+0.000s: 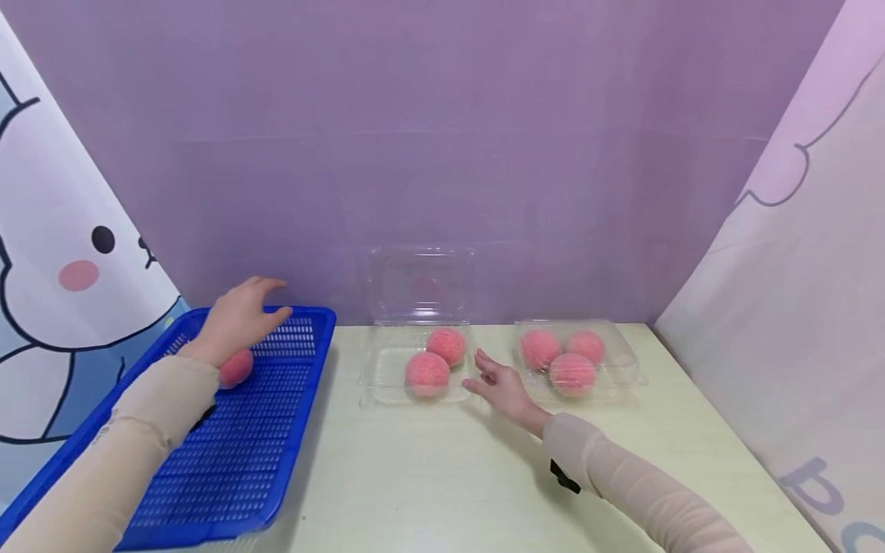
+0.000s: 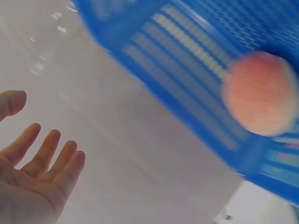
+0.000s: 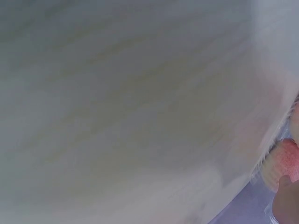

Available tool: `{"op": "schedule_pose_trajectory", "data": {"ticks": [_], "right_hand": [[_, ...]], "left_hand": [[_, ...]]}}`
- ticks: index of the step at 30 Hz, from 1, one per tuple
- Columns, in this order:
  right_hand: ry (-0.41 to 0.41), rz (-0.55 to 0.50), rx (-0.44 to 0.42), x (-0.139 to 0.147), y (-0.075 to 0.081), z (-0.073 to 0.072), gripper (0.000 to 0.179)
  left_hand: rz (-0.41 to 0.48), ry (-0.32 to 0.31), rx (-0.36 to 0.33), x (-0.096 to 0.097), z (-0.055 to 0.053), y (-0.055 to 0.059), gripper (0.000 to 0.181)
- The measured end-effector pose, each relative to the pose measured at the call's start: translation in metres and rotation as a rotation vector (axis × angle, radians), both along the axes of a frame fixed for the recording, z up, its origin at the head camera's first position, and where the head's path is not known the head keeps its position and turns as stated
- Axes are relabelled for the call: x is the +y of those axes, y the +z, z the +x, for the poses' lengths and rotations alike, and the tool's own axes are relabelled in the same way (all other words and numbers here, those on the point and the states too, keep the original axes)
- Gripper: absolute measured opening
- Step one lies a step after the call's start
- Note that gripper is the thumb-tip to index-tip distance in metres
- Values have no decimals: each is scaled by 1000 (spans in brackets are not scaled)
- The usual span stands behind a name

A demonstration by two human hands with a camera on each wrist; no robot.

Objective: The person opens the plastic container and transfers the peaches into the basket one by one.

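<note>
Head view. Pale yellow-green surface [image 1: 415, 476]. At its left edge: one blue plastic perforated rectangular basket [image 1: 325, 312], containing one pink, round, rough-skinned ball [image 1: 236, 369], partly hidden behind the left hand [image 1: 238, 315]. Left hand: raised over the basket's far end; thumb and fingers apart, nothing held; the ball sits nearer the wrist than the fingertips. Midway along the far edge: one clear plastic hinged box [image 1: 387, 361], lid upright, two pink balls [image 1: 426, 375] inside. Right hand [image 1: 507, 392]: just beside that box's right side; thumb and fingers parted, nothing held; contact with the box cannot be told. By the far right corner: one clear plastic lidded box [image 1: 618, 361], lid down over three pink balls [image 1: 573, 374]. White curtain [image 1: 733, 307], right: pale purple letter-like print [image 1: 816, 485], reading uncertain.

Left wrist view. Left hand at lower left, palm showing, fingers spread; the basket's ball, blurred, well apart from the fingertips.

Right wrist view. Mostly blurred pale expanse; one fingertip at lower right, overlapping a pink ball; contact cannot be told.
</note>
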State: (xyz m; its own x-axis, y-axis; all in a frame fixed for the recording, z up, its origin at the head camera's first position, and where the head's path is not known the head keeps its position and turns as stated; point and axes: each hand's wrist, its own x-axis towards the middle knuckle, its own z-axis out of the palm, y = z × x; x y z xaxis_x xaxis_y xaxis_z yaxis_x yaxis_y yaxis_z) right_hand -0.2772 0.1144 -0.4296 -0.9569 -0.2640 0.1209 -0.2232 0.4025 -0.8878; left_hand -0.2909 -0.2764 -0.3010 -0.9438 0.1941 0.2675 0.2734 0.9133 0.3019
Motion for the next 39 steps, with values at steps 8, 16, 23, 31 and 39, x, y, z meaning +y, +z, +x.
{"op": "schedule_pose_trajectory", "data": {"ticks": [8,16,23,31,39], "right_hand": [[-10,-20,9,7,-19,-18,61],[-18,-7,18,11,-28,-26,65],[-5,-5,37,11,-23,-23,63],[-20,3,42,13,-28,-26,64],[-23,-8,22,12,-28,-28,63]], "left_hand": [[19,-125,-16,70,1,5,46],[-71,-275,-147,133,-3,-9,46],[-83,-317,-259,172,-15,-19,42],[-107,-360,-278,199,-26,-36,44],[-116,-360,-297,205,-36,-46,45]]}}
